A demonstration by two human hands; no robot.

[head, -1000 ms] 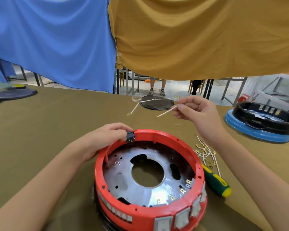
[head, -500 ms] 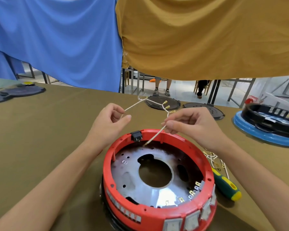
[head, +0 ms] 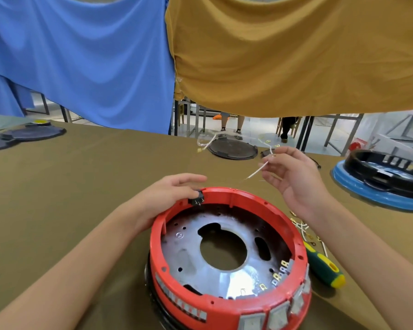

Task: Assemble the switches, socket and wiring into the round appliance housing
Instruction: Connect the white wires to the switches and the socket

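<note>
Two hands work over the red housing [head: 227, 253], which sits near on the surface [head: 69, 186]. At its far rim the left hand [head: 167, 196] steadies the black socket [head: 196, 200], fingers curled against it. Beyond, the right hand [head: 293, 177] pinches a white wire [head: 258, 171] in the air. Wiring the socket seems in hand; next, the wire's end must meet its terminals.

Two bare forearms, no sleeves in view; left hand [head: 167, 196] and right hand [head: 293, 177] ungloved, without rings or watches.
</note>
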